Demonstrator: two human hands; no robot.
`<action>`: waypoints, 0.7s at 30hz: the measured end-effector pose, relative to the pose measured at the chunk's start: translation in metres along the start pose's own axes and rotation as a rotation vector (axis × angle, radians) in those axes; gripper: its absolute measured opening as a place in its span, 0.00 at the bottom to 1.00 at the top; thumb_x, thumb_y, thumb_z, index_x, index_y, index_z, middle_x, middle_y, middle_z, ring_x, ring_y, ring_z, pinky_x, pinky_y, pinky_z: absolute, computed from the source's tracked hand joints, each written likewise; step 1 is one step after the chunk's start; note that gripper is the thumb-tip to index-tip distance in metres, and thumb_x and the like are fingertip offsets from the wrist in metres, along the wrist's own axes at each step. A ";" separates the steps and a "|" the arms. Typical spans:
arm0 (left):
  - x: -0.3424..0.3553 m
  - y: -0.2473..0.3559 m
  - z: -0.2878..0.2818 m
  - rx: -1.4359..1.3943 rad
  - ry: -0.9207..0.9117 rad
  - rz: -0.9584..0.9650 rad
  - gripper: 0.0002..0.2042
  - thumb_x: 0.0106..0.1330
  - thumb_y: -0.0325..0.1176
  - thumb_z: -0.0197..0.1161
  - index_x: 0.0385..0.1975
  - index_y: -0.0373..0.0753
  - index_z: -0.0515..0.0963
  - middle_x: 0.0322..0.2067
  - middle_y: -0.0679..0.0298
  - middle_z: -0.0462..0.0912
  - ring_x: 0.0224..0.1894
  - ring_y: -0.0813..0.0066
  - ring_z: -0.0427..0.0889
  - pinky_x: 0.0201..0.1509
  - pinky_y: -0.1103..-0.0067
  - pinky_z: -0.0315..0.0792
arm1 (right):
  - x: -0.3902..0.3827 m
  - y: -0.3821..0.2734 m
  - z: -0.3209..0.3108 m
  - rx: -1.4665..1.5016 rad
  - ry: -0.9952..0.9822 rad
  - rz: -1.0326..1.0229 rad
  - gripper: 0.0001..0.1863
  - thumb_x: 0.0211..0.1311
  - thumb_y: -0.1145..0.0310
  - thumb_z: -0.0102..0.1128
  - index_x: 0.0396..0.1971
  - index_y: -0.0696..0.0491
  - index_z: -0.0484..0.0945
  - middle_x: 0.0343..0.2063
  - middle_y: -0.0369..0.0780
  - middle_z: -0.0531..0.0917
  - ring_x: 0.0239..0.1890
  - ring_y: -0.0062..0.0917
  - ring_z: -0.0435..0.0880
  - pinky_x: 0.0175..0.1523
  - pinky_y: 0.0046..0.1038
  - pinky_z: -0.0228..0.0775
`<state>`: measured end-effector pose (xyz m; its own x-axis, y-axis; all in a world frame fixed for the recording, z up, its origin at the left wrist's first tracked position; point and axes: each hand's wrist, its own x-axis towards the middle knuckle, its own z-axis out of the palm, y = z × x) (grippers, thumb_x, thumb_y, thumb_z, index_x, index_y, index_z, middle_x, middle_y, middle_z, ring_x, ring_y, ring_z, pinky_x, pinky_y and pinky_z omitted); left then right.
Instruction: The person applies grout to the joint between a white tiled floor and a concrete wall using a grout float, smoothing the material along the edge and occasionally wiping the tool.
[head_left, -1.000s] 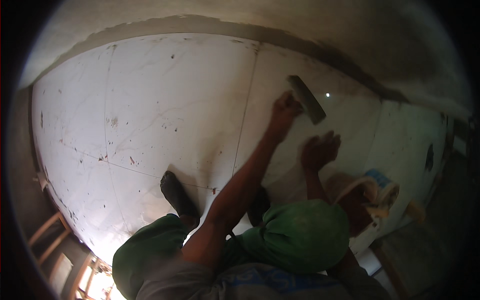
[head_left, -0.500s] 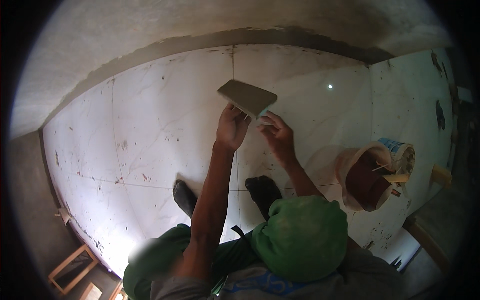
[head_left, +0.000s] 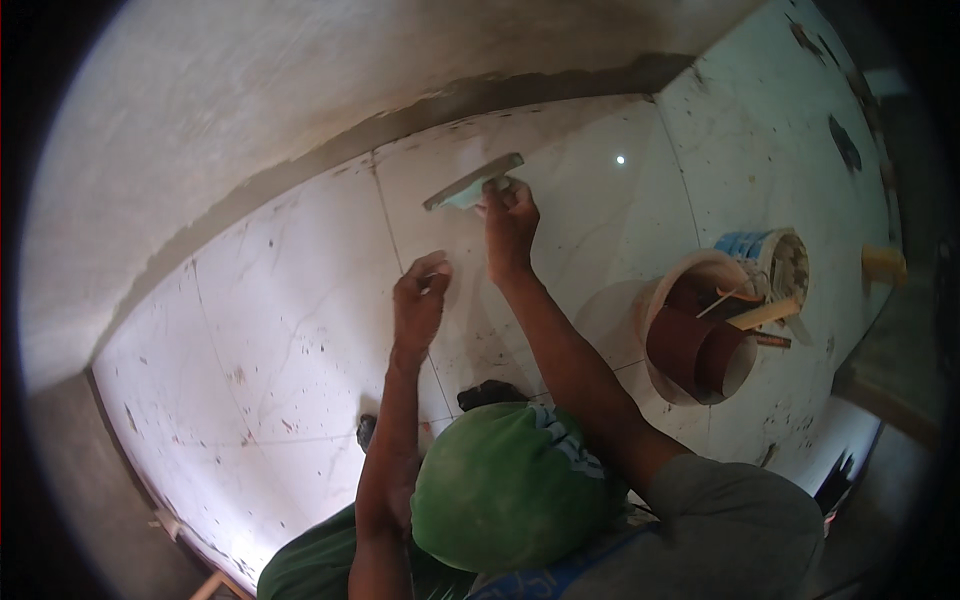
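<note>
My right hand (head_left: 513,225) grips a flat grey float (head_left: 450,194) with a pale green back, held above the white marble-look tiles (head_left: 310,310). Below and left of it, my left hand (head_left: 421,300) is apart from the float, its fingers loosely bent and holding nothing visible. My dark-covered feet (head_left: 487,393) rest on the tiled floor, partly hidden behind my green-clad knee (head_left: 515,485).
At right stand a bucket (head_left: 662,290) holding a brown curved piece (head_left: 688,355), and a blue-and-white pail (head_left: 785,270) with sticks across it. A yellowish block (head_left: 882,265) lies farther right. A plastered wall (head_left: 250,120) runs along the back; tiles continue toward the right corner.
The float has passed from both hands into my right hand, which has risen. My left hand has let go and moved down and left. The view has turned toward the right corner.
</note>
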<state>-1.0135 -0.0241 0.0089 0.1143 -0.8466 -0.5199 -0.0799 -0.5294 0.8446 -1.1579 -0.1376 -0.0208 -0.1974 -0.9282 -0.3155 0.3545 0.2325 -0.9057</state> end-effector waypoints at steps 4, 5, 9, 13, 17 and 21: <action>0.035 -0.002 0.009 0.648 0.388 0.413 0.29 0.71 0.35 0.67 0.73 0.40 0.72 0.75 0.47 0.66 0.77 0.44 0.63 0.75 0.55 0.64 | 0.054 0.004 0.014 -0.060 0.178 -0.152 0.18 0.75 0.68 0.62 0.56 0.63 0.74 0.45 0.43 0.84 0.48 0.24 0.83 0.57 0.30 0.76; 0.043 -0.010 0.016 0.653 0.378 0.422 0.29 0.71 0.35 0.67 0.73 0.40 0.72 0.75 0.47 0.66 0.77 0.44 0.63 0.75 0.55 0.64 | 0.062 0.006 0.023 -0.173 0.214 -0.235 0.18 0.75 0.69 0.61 0.57 0.64 0.74 0.46 0.46 0.84 0.48 0.29 0.83 0.58 0.34 0.76; 0.065 -0.039 0.040 1.030 0.471 0.442 0.31 0.77 0.47 0.60 0.78 0.47 0.66 0.79 0.53 0.61 0.82 0.48 0.55 0.79 0.48 0.55 | 0.124 -0.001 0.032 -0.431 0.535 -0.564 0.23 0.74 0.67 0.56 0.60 0.68 0.72 0.51 0.61 0.81 0.55 0.58 0.81 0.62 0.50 0.71; 0.060 -0.028 0.027 1.096 0.578 0.402 0.30 0.78 0.47 0.57 0.77 0.47 0.67 0.78 0.55 0.63 0.82 0.48 0.55 0.79 0.51 0.55 | 0.181 -0.031 0.036 -0.304 0.626 -0.456 0.28 0.74 0.64 0.57 0.64 0.69 0.69 0.57 0.63 0.79 0.61 0.58 0.79 0.66 0.49 0.70; 0.066 -0.026 0.071 1.024 0.545 0.432 0.30 0.77 0.48 0.58 0.76 0.45 0.68 0.78 0.56 0.64 0.82 0.49 0.56 0.77 0.52 0.56 | 0.197 0.050 0.041 -0.457 0.696 -0.339 0.38 0.75 0.57 0.58 0.72 0.70 0.63 0.69 0.65 0.70 0.73 0.55 0.69 0.78 0.48 0.60; 0.067 -0.058 0.012 0.875 0.532 0.418 0.30 0.76 0.48 0.59 0.75 0.44 0.69 0.78 0.56 0.65 0.81 0.49 0.57 0.77 0.52 0.57 | 0.056 0.062 0.166 -0.174 0.043 -0.013 0.35 0.80 0.52 0.53 0.69 0.70 0.65 0.65 0.65 0.73 0.70 0.54 0.73 0.74 0.48 0.62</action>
<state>-1.0126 -0.0507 -0.0769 0.3093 -0.9473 0.0835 -0.8603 -0.2413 0.4491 -0.9951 -0.2234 -0.0480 -0.2413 -0.9191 -0.3115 0.1889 0.2703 -0.9440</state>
